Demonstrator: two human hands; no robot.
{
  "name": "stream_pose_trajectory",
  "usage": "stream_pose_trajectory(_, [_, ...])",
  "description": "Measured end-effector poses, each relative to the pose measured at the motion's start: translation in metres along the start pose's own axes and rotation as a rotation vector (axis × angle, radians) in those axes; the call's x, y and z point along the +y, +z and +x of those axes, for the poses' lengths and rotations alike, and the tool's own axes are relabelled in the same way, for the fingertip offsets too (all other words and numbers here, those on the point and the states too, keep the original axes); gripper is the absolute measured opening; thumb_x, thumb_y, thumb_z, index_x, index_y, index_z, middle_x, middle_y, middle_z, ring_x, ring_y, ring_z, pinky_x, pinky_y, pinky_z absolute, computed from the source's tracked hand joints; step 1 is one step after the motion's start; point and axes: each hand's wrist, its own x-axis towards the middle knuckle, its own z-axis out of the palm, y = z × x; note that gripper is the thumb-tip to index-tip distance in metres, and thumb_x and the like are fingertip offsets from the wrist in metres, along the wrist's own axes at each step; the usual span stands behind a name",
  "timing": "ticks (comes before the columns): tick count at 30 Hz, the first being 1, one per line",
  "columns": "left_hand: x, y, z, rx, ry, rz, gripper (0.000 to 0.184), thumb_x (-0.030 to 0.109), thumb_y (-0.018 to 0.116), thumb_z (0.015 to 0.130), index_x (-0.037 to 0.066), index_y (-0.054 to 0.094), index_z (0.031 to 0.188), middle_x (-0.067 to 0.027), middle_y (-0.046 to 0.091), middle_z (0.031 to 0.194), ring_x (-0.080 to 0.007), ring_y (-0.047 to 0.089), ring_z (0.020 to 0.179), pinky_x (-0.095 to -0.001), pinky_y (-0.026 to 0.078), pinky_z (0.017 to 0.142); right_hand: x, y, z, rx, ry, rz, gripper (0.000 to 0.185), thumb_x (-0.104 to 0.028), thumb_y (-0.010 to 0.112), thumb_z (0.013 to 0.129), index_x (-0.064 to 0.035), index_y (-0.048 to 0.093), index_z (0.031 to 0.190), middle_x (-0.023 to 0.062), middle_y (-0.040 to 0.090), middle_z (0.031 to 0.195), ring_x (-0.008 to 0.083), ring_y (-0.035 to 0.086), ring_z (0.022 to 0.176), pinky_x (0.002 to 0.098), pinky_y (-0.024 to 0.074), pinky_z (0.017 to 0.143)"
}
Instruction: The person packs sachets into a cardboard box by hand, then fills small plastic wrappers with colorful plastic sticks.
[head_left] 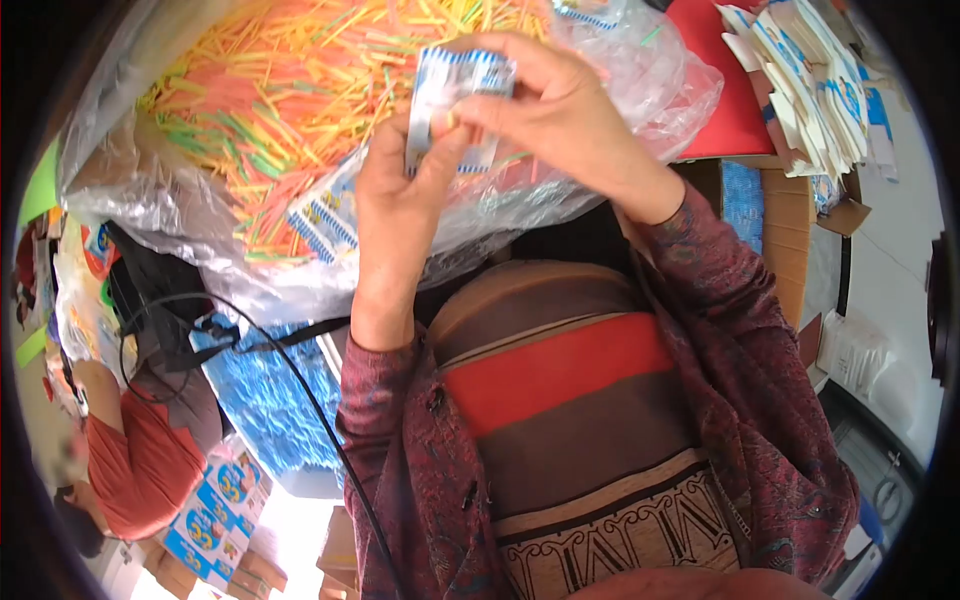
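Note:
Both hands meet over a big clear plastic bag (pixel 680 95) that holds a heap of thin yellow, orange, pink and green strips (pixel 280 90). Between them is a small blue-and-white plastic packet (pixel 432 85), tilted up. My left hand (pixel 405 190) pinches its lower left edge with thumb and fingers. My right hand (pixel 555 100) grips the packet's right side, its thumb across the front. The fingers partly hide the packet, and what is inside it cannot be made out. Another blue-edged packet (pixel 325 220) lies on the strips beside my left wrist.
Many blue packets fill a bin (pixel 275 400) at lower left, crossed by a black cable (pixel 300 380). A person in a red top (pixel 150 465) sits beyond, near a printed blue carton (pixel 215 520). Flattened cartons (pixel 815 90) are stacked at upper right, above a cardboard box (pixel 790 235).

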Motion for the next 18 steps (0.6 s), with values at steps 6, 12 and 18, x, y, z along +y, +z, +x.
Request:
stream_pose_trajectory(6, [-0.006, -0.012, 0.001, -0.089, -0.003, 0.008, 0.014, 0.001, 0.062, 0.090, 0.002, 0.062, 0.104, 0.0008, 0.064, 0.095, -0.0019, 0.053, 0.082, -0.0172, 0.044, 0.070, 0.018, -0.008, 0.001, 0.005, -0.198, -0.086, 0.033, -0.018, 0.069, 0.087, -0.0002, 0.060, 0.113, 0.0032, 0.066, 0.086, 0.0087, 0.062, 0.077, 0.0247, 0.0514, 0.065])
stream_pose_trajectory(12, [0.006, 0.000, -0.005, -0.021, 0.012, 0.118, 0.017, 0.000, 0.062, 0.089, 0.002, 0.063, 0.105, -0.0004, 0.064, 0.093, -0.0075, 0.056, 0.084, -0.0223, 0.046, 0.077, -0.006, -0.049, -0.001, 0.021, -0.176, -0.304, 0.025, -0.026, 0.070, 0.083, -0.0046, 0.069, 0.096, 0.0067, 0.070, 0.083, 0.0118, 0.062, 0.065, 0.0292, 0.0515, 0.064])
stream_pose_trajectory(18, [0.005, -0.045, -0.016, 0.128, 0.181, 0.392, 0.013, -0.001, 0.062, 0.088, 0.001, 0.065, 0.101, -0.0051, 0.065, 0.095, -0.0118, 0.058, 0.090, -0.0246, 0.045, 0.083, 0.035, -0.168, 0.059, 0.142, -0.156, -0.420, 0.032, -0.019, 0.071, 0.084, -0.0084, 0.064, 0.114, 0.0080, 0.068, 0.102, 0.0141, 0.064, 0.089, 0.0263, 0.0502, 0.075])
